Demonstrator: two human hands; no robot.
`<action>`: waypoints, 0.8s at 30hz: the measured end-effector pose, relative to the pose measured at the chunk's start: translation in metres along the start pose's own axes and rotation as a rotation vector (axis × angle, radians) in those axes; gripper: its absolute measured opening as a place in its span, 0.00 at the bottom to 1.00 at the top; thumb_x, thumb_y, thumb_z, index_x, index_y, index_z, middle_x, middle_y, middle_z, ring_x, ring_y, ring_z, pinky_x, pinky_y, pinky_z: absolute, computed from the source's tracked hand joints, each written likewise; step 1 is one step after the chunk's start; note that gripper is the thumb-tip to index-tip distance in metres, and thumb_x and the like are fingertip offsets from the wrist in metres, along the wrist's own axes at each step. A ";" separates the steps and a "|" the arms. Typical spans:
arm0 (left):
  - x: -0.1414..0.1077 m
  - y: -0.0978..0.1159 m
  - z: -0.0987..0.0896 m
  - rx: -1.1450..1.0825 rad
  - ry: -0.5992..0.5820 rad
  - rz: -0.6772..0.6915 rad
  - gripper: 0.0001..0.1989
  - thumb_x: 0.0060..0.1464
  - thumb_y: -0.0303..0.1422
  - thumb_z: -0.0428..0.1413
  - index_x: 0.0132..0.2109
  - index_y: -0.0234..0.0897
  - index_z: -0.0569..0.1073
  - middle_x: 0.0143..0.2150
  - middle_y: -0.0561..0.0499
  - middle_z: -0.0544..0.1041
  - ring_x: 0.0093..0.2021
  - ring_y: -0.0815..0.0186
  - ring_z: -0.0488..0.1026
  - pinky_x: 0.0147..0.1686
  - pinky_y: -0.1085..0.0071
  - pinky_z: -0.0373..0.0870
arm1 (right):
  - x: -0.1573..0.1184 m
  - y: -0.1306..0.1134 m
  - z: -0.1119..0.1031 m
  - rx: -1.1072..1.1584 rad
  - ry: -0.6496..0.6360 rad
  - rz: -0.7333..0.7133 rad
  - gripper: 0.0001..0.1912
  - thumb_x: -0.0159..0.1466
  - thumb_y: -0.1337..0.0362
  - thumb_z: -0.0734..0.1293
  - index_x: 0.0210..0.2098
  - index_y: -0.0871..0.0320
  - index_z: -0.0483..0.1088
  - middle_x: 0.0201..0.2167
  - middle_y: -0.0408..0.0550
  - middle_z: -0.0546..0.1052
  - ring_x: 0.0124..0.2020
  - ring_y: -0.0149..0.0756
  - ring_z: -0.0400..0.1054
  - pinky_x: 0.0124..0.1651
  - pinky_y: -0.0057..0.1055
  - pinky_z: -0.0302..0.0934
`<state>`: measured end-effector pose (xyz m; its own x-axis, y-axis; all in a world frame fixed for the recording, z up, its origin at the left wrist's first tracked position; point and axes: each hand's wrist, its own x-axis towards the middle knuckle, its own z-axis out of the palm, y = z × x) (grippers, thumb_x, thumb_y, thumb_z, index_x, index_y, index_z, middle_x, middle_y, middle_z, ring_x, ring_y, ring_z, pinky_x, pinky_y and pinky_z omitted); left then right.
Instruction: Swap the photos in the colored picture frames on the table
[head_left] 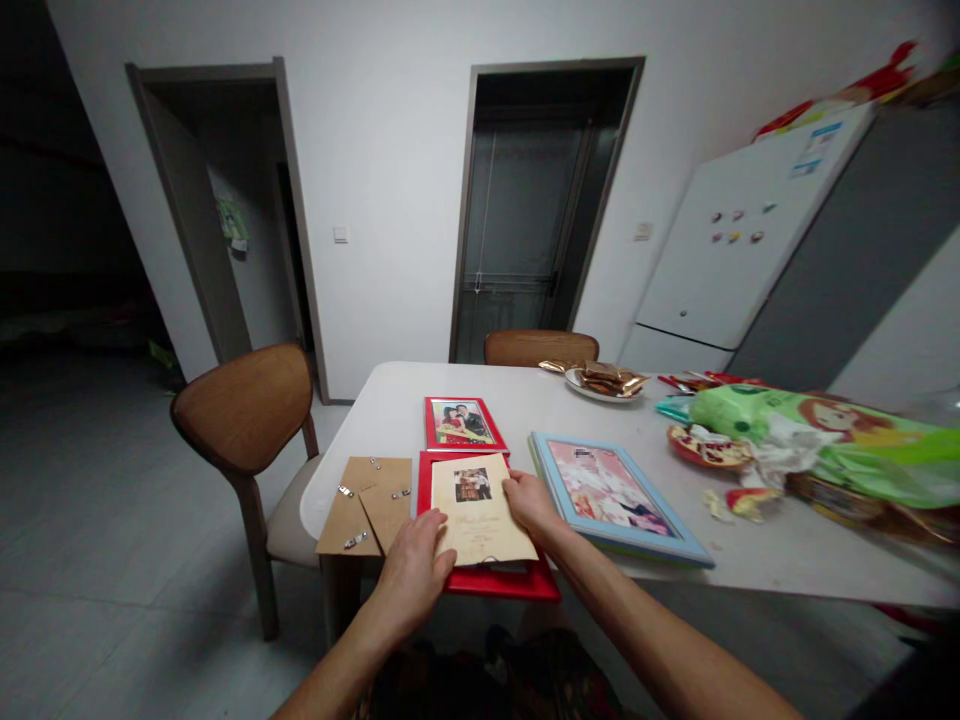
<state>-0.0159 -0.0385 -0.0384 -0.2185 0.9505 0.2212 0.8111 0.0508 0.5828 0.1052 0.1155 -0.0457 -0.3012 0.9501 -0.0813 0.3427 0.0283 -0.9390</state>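
Note:
A cream photo card point(480, 525) with a small picture and faint script lies slightly tilted over a red picture frame point(501, 582) at the table's front edge. My left hand point(415, 562) grips its left edge, thumb near the lower corner. On the other side, my right hand point(531, 500) pinches the card's right edge, with some fingertips hidden. Just behind is a smaller red frame point(465, 424) with a photo of two people. Brown backing boards point(367, 510) with metal clips lie to the left. A light blue frame point(622, 492) with a pinkish photo rests on the right.
On the white table point(390, 400), a plate point(606, 385) holds wrapped packets. Farther right are pomegranate pieces point(709, 447), crumpled tissue and a green tissue pack point(847, 420). Wooden chairs stand left point(244, 410) and behind point(541, 347). A white fridge point(742, 220) stands back right.

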 end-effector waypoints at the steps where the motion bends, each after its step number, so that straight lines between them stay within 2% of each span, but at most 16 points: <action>1: 0.000 0.000 0.000 0.026 -0.014 0.007 0.20 0.47 0.28 0.49 0.49 0.31 0.65 0.51 0.43 0.67 0.53 0.61 0.61 0.54 0.63 0.54 | 0.002 0.001 0.001 -0.027 0.013 -0.007 0.20 0.51 0.72 0.53 0.40 0.66 0.68 0.28 0.52 0.76 0.27 0.35 0.70 0.24 0.23 0.59; 6: -0.002 -0.002 0.002 0.130 -0.074 0.049 0.20 0.47 0.29 0.51 0.49 0.31 0.64 0.54 0.42 0.64 0.55 0.60 0.58 0.56 0.60 0.49 | 0.009 0.007 -0.001 -0.197 0.082 -0.061 0.19 0.52 0.70 0.53 0.39 0.63 0.69 0.33 0.52 0.75 0.32 0.36 0.69 0.28 0.23 0.57; 11: -0.002 -0.002 0.001 0.161 -0.096 0.061 0.20 0.47 0.31 0.51 0.49 0.32 0.65 0.55 0.41 0.63 0.56 0.59 0.57 0.56 0.58 0.49 | 0.005 0.001 -0.002 -0.364 0.086 -0.147 0.16 0.52 0.68 0.56 0.36 0.62 0.70 0.34 0.53 0.74 0.35 0.38 0.67 0.35 0.28 0.55; 18: -0.004 -0.001 -0.001 0.143 -0.111 0.079 0.20 0.48 0.31 0.50 0.50 0.32 0.64 0.55 0.41 0.63 0.56 0.59 0.57 0.56 0.59 0.49 | -0.008 0.005 0.002 -0.960 0.209 -0.260 0.18 0.55 0.58 0.57 0.40 0.63 0.66 0.41 0.59 0.67 0.42 0.46 0.60 0.40 0.37 0.52; 21: -0.010 -0.007 -0.011 0.085 -0.094 0.076 0.23 0.46 0.31 0.51 0.52 0.31 0.62 0.57 0.41 0.60 0.57 0.61 0.55 0.56 0.62 0.49 | -0.012 0.007 0.004 -1.012 0.223 -0.270 0.20 0.55 0.58 0.58 0.44 0.62 0.63 0.43 0.58 0.65 0.43 0.46 0.58 0.41 0.39 0.51; 24: -0.016 -0.026 -0.031 0.083 -0.086 0.043 0.28 0.43 0.31 0.54 0.54 0.32 0.60 0.58 0.42 0.57 0.58 0.61 0.52 0.56 0.64 0.49 | -0.018 -0.001 0.008 -0.955 0.235 -0.348 0.21 0.56 0.59 0.57 0.48 0.60 0.61 0.47 0.57 0.63 0.46 0.46 0.56 0.43 0.39 0.50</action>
<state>-0.0502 -0.0648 -0.0334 -0.1381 0.9748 0.1751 0.8617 0.0311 0.5065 0.1028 0.0955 -0.0457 -0.3727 0.8760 0.3061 0.8623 0.4488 -0.2345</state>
